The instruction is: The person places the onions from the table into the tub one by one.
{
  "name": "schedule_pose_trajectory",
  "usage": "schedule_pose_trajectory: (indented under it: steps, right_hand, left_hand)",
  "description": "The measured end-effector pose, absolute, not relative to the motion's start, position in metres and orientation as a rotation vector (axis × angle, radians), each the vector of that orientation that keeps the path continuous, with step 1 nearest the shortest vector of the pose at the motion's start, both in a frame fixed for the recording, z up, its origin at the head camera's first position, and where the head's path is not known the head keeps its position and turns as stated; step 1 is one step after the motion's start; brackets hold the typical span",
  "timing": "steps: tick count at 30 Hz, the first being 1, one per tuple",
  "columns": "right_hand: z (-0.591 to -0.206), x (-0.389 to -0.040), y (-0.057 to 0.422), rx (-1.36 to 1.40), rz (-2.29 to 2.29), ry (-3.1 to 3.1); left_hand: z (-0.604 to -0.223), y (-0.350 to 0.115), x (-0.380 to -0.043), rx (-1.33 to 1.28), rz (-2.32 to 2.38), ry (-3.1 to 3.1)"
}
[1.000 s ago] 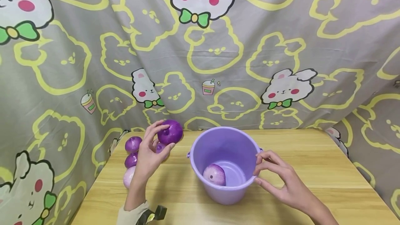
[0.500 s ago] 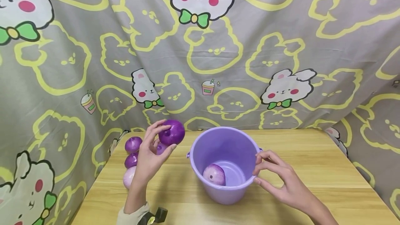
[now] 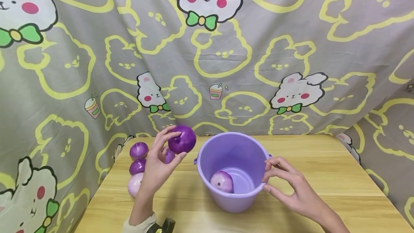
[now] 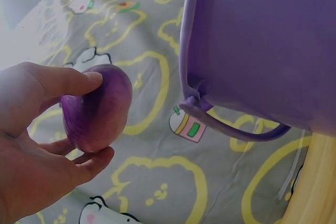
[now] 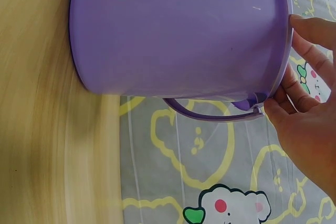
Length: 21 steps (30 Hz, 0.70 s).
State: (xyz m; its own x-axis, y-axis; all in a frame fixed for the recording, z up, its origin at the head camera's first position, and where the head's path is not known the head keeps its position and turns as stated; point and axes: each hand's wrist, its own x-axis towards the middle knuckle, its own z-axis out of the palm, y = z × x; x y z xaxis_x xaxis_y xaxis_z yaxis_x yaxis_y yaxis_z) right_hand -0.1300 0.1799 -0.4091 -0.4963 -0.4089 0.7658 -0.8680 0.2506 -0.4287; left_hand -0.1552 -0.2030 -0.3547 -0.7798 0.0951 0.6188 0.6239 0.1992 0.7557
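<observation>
A dark purple onion (image 3: pixel 183 140) is gripped between the thumb and fingers of my left hand (image 3: pixel 159 164), raised above the table to the left of the bucket. The left wrist view shows the same onion (image 4: pixel 102 111) apart from the bucket's side. My right hand (image 3: pixel 295 188) pinches the right rim of the light purple bucket (image 3: pixel 233 202), which stands upright. Inside the bucket, on its bottom, lies a paler purple onion (image 3: pixel 223 182). The right wrist view has the thumb and fingers of my right hand (image 5: pixel 310 93) at the rim near the handle joint.
Left of my left hand sit two purple onions, one farther back (image 3: pixel 138 150) and one nearer (image 3: pixel 137 167), plus a pale onion (image 3: pixel 134 184). Another onion (image 3: pixel 169 156) is partly hidden behind my left hand. A patterned curtain (image 3: pixel 226 56) hangs behind the wooden table (image 3: pixel 339 175).
My left hand has moved slightly to the right with the dark onion, closer to the bucket. My right hand and the bucket have stayed in place.
</observation>
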Motion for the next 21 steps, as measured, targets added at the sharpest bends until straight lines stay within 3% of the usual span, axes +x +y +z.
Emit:
schedule_pose_trajectory:
  steps: [21]
  right_hand:
    - [-0.408, -0.130, 0.180, 1.144, 1.178, -2.035]
  left_hand:
    - [-0.351, -0.185, -0.145, -0.786, -1.664, -2.059]
